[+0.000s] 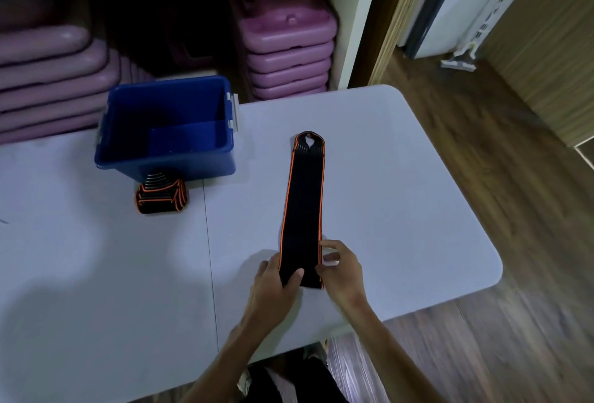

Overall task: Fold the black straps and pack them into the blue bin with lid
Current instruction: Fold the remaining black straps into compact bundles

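Note:
A long black strap with orange edging (pixel 303 200) lies flat on the white table (pixel 401 193), stretched away from me with a loop at its far end. My left hand (pixel 278 283) pinches the strap's near end from the left, thumb on top. My right hand (pixel 342 269) grips the same end from the right edge. A folded bundle of black straps (pixel 160 195) rests on the table against the front of the open blue bin (pixel 167 158), which stands at the far left. More dark straps seem to lie inside the bin's left half. No lid is visible.
Behind the table a white shelf unit (pixel 347 17) holds stacks of purple plastic platforms (pixel 289 58). Wooden floor (pixel 514 274) runs along the table's right side and front. A seam crosses the table (pixel 209 242) left of my hands. A door and a mop head stand at the far right.

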{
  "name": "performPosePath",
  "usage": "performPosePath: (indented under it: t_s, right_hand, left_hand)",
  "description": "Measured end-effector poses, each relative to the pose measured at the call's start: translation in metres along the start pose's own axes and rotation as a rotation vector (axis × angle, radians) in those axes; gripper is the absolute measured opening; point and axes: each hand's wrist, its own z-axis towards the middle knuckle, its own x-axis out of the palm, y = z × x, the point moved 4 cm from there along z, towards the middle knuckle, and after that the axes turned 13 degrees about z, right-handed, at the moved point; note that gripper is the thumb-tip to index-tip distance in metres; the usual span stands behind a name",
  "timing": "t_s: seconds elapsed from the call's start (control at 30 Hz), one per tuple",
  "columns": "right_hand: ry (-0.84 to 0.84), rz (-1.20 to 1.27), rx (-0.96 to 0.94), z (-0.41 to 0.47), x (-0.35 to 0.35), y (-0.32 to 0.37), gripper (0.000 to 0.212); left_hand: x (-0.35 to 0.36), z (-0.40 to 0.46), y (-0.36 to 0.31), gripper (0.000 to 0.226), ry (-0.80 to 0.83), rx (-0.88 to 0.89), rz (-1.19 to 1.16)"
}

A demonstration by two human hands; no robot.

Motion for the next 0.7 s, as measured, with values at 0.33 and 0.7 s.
performPosePath:
  t_s: [0.33,0.7]
  right_hand:
    - [-0.049,0.022,-0.033,0.001,-0.009,-0.01,0.034]
    - [-0.091,-0.588,-0.735,-0.029,0.018,-0.004,0.032]
  left_hand:
    - [-0.004,-0.001,-0.008,0.046,0.098,0.002,0.084]
    - [-0.041,0.169,-0.11,0.036,-0.183,0.474,0.687]
